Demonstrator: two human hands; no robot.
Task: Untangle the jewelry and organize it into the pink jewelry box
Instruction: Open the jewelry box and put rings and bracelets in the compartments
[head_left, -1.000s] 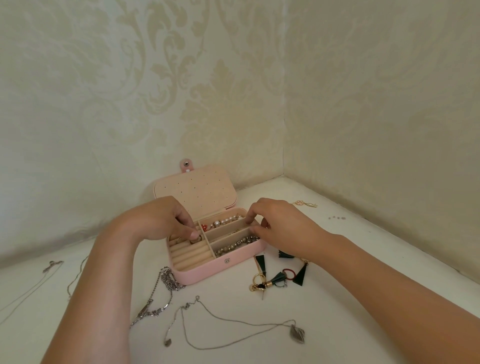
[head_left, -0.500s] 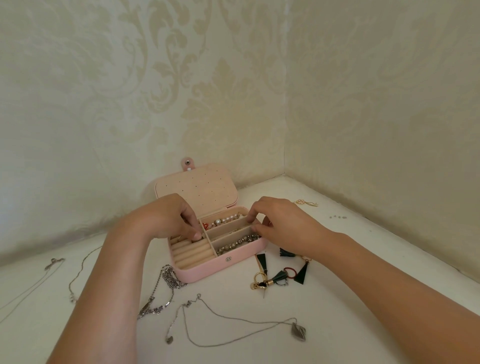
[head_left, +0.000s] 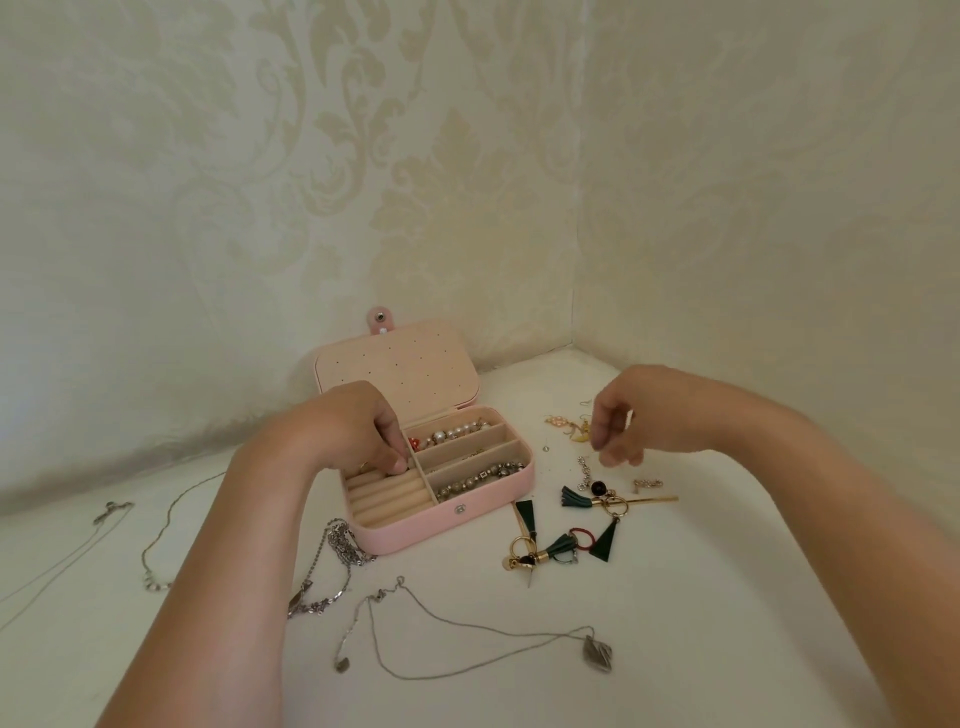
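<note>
The pink jewelry box (head_left: 415, 535) lies open, its lid (head_left: 395, 369) leaning toward the wall. A pearl bracelet (head_left: 452, 434) fills the back compartment and a metal bead bracelet (head_left: 478, 478) the front one. My left hand (head_left: 343, 426) reaches into the box's left side, fingertips pinched together on the ring rolls (head_left: 389, 499); what they pinch is hidden. My right hand (head_left: 639, 415) hovers right of the box, fingers loosely apart and holding nothing, just above gold earrings (head_left: 566, 426). Green tassel and black triangle earrings (head_left: 605, 540) lie tangled in front of it.
A bunched silver chain (head_left: 340, 545) lies against the box's front left corner. A thin necklace with a leaf pendant (head_left: 597, 652) sprawls nearer me. Two more thin chains (head_left: 171, 519) lie at the left. Papered walls meet in a corner behind the box.
My right hand has lifted out of the box and moved right, above the loose earrings. My left hand stays at the ring rolls.
</note>
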